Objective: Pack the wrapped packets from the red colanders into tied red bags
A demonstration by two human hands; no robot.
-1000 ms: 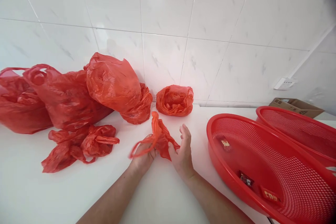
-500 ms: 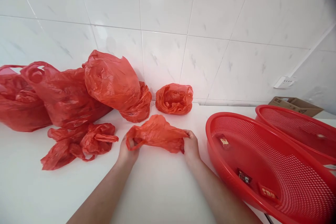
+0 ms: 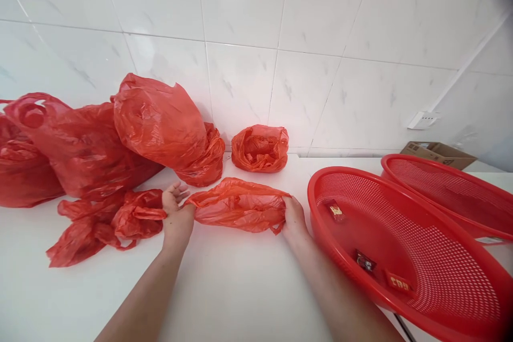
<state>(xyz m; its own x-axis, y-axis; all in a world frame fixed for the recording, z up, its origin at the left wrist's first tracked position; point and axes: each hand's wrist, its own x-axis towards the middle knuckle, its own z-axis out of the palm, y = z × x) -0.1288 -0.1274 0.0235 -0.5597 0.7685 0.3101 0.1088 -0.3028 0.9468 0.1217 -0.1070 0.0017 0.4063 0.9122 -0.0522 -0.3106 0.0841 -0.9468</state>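
Note:
A thin red plastic bag [image 3: 240, 208] is stretched sideways between my two hands, low over the white table, its mouth partly spread. My left hand [image 3: 176, 216] pinches the bag's left end near the thumb, with its other fingers raised and apart. At the right end, my right hand [image 3: 294, 219] grips the bag's edge, and its fingers are partly hidden behind the plastic. Just left of my left hand lie crumpled red bags [image 3: 136, 216]. Behind the held bag, a small open red bag [image 3: 260, 149] stands by the wall with crumpled plastic inside.
Large filled red bags [image 3: 92, 144] line the wall on the left. A red perforated basket [image 3: 385, 246] with a few small packets is at the right, a second red basket [image 3: 452, 181] behind it. Farther back sits a cardboard box [image 3: 438, 155] below a wall socket [image 3: 424, 119].
My left hand has moved left and its outer fingers have lifted apart. The bag is now pulled wider and flatter, its mouth more spread. The view has shifted slightly right.

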